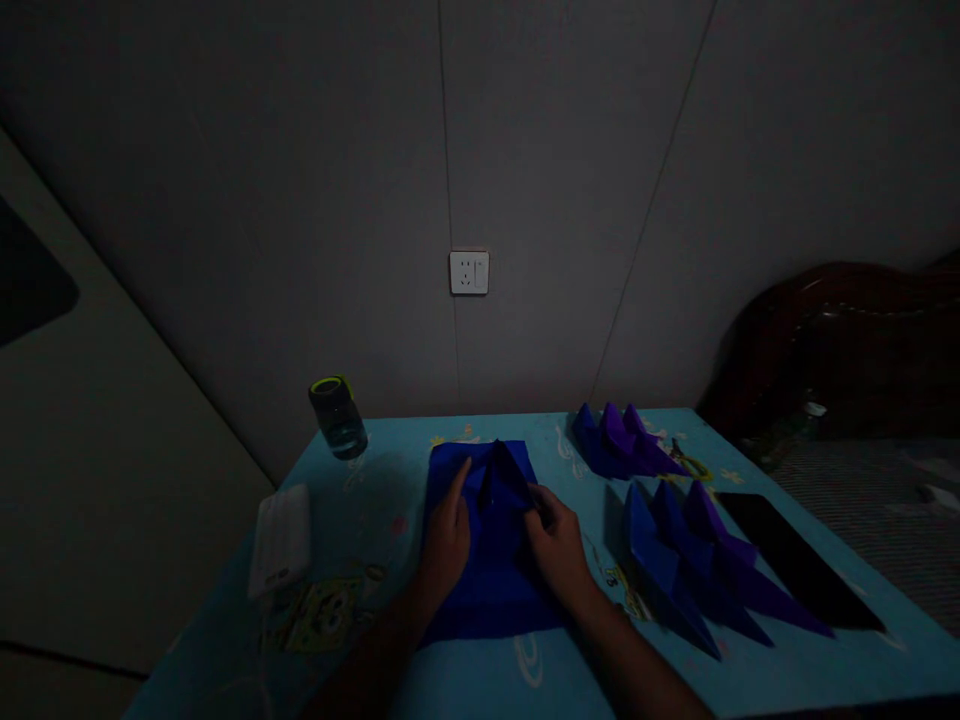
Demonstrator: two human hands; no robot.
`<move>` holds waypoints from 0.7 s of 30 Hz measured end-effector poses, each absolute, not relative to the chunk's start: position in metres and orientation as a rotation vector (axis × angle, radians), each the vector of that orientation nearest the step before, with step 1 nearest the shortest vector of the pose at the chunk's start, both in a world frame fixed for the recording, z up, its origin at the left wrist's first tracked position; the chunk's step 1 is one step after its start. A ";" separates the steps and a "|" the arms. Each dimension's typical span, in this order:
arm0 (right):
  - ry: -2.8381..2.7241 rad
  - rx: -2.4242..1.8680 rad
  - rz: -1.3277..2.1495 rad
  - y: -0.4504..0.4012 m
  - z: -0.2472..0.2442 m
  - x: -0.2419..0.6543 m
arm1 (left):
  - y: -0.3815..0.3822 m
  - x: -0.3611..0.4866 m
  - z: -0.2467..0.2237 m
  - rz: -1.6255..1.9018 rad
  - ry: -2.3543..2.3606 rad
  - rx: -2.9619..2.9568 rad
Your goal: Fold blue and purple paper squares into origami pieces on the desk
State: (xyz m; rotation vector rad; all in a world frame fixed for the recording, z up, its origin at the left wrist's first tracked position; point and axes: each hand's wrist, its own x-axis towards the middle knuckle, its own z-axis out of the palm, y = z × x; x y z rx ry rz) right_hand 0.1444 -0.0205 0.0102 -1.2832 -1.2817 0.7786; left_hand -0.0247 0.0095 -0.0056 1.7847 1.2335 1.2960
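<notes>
Currently, left hand [448,535]: fingers extended over blue sheet [487,600]
Right hand [556,545]: pinching peaked paper [511,477] atop blue sheet
Folded shapes [651,535]: right of blue sheet, look done
Peaked paper: seemingly part-shaped

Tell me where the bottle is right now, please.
In the head view, the bottle stands at the far left corner of the table, beyond the white device.

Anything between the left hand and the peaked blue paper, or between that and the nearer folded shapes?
Nothing visible between the left hand and the peaked blue paper. From there to the nearer folded shapes, the right hand and forearm are in the way.
</notes>
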 end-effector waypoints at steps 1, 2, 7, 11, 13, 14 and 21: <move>-1.298 -1.273 0.762 -0.021 0.010 0.144 | 0.010 -0.025 -0.005 1.291 1.236 1.804; -1.307 -1.263 0.754 -0.022 0.011 0.143 | 0.010 -0.025 -0.005 1.289 1.244 1.814; -1.445 -1.318 0.653 -0.026 0.013 0.138 | 0.014 -0.024 -0.009 1.260 1.301 1.835; -1.650 -1.377 0.440 -0.030 0.012 0.134 | 0.018 -0.027 -0.013 1.185 1.297 1.925; -1.717 -1.364 0.383 -0.031 0.012 0.133 | 0.019 -0.029 -0.014 1.181 1.330 1.945; -1.737 -1.357 0.369 -0.031 0.011 0.133 | 0.020 -0.030 -0.015 1.186 1.353 1.946; -1.736 -1.314 0.368 -0.032 0.017 0.134 | 0.022 -0.030 -0.018 1.182 1.404 1.888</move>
